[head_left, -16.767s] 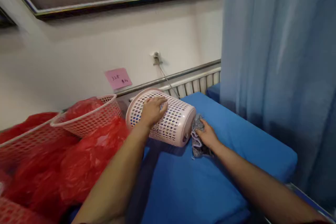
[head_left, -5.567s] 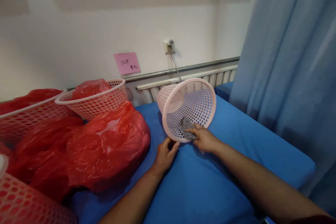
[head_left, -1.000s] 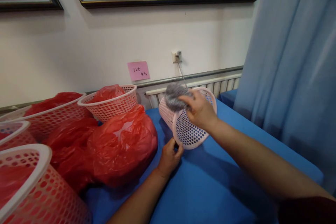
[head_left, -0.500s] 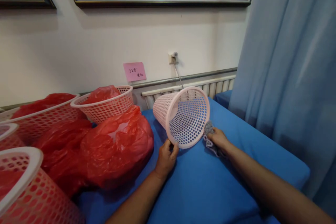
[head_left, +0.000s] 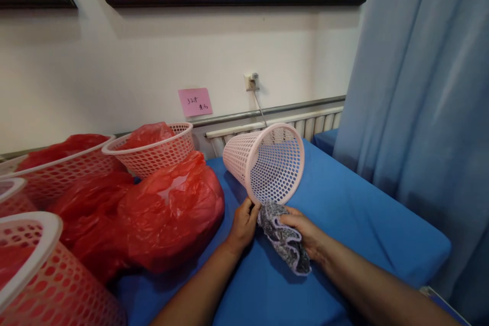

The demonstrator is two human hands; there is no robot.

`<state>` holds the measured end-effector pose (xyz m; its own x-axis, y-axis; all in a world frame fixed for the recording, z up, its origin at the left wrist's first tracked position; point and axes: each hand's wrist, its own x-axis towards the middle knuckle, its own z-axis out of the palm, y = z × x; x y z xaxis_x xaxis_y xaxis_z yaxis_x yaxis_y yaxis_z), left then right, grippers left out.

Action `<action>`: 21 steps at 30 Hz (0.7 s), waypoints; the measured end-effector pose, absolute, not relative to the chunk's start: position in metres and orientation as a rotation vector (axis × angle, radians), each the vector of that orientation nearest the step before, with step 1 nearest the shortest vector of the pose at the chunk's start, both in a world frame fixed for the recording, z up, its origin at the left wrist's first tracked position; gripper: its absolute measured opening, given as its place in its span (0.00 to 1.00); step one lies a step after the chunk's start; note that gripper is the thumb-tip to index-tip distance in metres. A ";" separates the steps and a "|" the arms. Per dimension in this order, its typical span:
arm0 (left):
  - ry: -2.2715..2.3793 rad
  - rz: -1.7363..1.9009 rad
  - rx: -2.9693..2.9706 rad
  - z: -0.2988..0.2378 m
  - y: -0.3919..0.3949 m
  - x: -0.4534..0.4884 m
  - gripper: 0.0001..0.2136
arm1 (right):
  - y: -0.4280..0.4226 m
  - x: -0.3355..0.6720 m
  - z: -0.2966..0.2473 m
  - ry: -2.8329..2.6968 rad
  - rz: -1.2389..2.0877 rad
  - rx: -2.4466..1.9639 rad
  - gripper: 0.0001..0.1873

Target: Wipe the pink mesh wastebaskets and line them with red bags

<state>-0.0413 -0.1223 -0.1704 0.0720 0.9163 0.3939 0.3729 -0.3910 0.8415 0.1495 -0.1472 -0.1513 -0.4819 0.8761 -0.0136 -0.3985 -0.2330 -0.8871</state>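
Note:
A pink plastic basket (head_left: 239,155) with a holed wall lies tilted on its side on the blue-covered bed (head_left: 374,214), its mouth turned toward me. My left hand (head_left: 244,221) pinches the lower rim of that basket. In my right hand (head_left: 303,232) is a bunched grey cloth (head_left: 282,239) with a pale wavy edging. The cloth touches the front of the basket's rim, close beside my left fingers. Some of my right fingertips are hidden behind the cloth.
Red plastic bags (head_left: 171,209) sit left of the basket. Several pink baskets with red bags stand further left, one (head_left: 57,270) close in front. A radiator (head_left: 313,125) and a plugged socket (head_left: 251,82) are behind; a blue curtain (head_left: 405,86) hangs at right.
My right hand has moved left with the cloth, from the right side of the rim to its lower front. My left hand still grips the rim, and the basket has barely shifted.

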 end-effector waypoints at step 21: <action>1.139 1.416 1.537 -0.174 -0.116 -0.061 0.14 | -0.104 0.144 -0.096 -2.582 0.039 -0.546 0.30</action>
<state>-0.0609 -0.1158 -0.1738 -0.0047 0.9433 0.3319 0.1217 -0.3289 0.9365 0.1436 -0.1039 -0.0965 -0.7963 0.3868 0.4652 0.3726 0.9193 -0.1265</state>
